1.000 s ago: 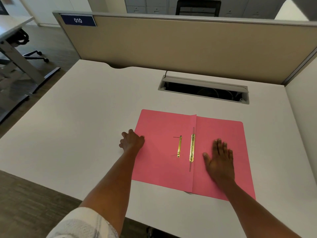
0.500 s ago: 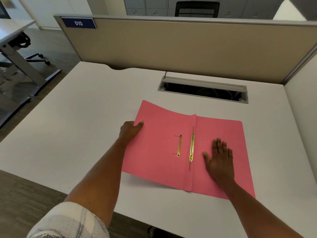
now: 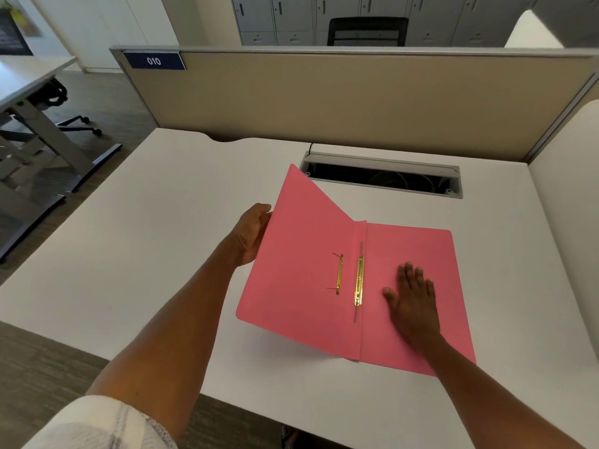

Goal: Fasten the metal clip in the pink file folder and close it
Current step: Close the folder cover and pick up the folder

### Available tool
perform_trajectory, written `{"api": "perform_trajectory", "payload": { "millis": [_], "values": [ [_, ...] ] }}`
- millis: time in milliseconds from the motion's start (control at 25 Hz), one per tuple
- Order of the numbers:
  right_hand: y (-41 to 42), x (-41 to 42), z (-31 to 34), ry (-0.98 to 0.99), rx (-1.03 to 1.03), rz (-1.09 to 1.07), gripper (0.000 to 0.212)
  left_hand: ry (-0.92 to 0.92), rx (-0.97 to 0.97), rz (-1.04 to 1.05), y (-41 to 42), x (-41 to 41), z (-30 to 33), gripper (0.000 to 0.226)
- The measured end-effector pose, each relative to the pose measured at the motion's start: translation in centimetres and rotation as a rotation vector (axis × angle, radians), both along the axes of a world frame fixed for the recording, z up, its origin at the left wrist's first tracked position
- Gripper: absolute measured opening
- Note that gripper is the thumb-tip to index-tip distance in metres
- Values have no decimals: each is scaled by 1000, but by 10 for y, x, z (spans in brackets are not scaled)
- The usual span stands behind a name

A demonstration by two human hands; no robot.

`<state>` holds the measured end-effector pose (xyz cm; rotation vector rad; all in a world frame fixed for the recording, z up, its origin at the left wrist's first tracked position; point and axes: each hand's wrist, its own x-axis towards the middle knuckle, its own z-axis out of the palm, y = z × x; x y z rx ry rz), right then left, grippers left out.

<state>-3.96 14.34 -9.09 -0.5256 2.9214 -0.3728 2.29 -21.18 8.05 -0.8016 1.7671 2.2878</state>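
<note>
The pink file folder [image 3: 304,247] lies open on the white desk [image 3: 168,215]. Its left cover is raised off the desk and tilts up toward the spine. My left hand [image 3: 251,233] grips that cover's left edge. My right hand [image 3: 411,298] lies flat, fingers apart, on the right cover, which stays on the desk. A gold metal clip bar [image 3: 358,280] runs along the spine. A thinner gold strip [image 3: 339,273] with two thin prongs sits on the raised cover, left of the bar.
A cable slot [image 3: 382,176] with a grey flap opens in the desk behind the folder. A beige partition [image 3: 356,102] closes the back, and a white side panel [image 3: 570,196] stands at the right. Another desk and chair base stand far left.
My left hand went from resting at the folder's left edge to gripping it, and has lifted the left cover up and rightward. My right hand has stayed flat on the right cover.
</note>
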Motion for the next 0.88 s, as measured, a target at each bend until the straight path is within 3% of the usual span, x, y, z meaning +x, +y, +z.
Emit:
{"api": "perform_trajectory", "payload": {
  "millis": [200,320,520,720,880],
  "values": [
    [23,-4,4,-6,6,-1,73,134,15,-23,32,-14,10,36],
    [43,-4,7,-15,17,-24,73,137,40,-6,50,-23,12,47],
    [70,-7,13,-9,25,-80,72,134,160,-241,97,-37,19,75],
    [102,-8,12,-19,24,-168,73,137,-236,-386,149,-54,-8,70],
    [123,-10,9,-23,20,-193,73,117,-442,-443,176,-53,-34,60]
  ]
}}
